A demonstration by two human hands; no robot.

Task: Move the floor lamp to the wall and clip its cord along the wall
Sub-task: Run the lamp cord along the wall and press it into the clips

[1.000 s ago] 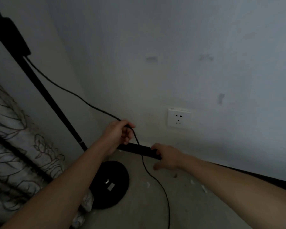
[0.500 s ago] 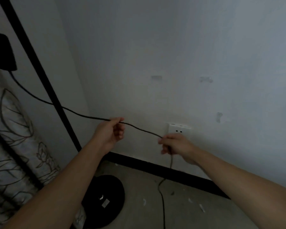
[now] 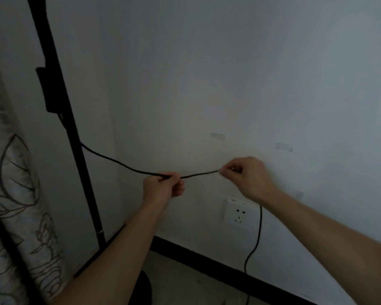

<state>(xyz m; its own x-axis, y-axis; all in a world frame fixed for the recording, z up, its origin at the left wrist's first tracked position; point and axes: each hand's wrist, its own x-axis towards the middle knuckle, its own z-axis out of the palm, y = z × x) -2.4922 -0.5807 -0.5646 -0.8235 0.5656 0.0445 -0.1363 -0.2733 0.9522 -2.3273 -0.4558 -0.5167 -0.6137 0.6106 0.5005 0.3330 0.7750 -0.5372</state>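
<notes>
The black floor lamp pole [image 3: 75, 150] stands in the corner at the left, its round base [image 3: 144, 289] partly hidden under my left forearm. A thin black cord [image 3: 119, 161] runs from the pole to my hands. My left hand [image 3: 163, 188] pinches the cord, and my right hand [image 3: 249, 177] pinches it further right, close to the wall. A short stretch hangs nearly level between them. Below my right hand the cord drops past the white socket [image 3: 241, 213] to the floor. Two small pale clips [image 3: 217, 136] [image 3: 284, 147] sit on the wall above my hands.
A black box [image 3: 48, 89] is fixed on the pole higher up. A patterned fabric [image 3: 15, 194] fills the left edge. A black skirting board [image 3: 218, 263] runs along the wall's foot above the grey floor.
Both hands have risen with the cord, from near the floor to above the socket. My right hand has moved up and right toward the wall clips, stretching the cord level.
</notes>
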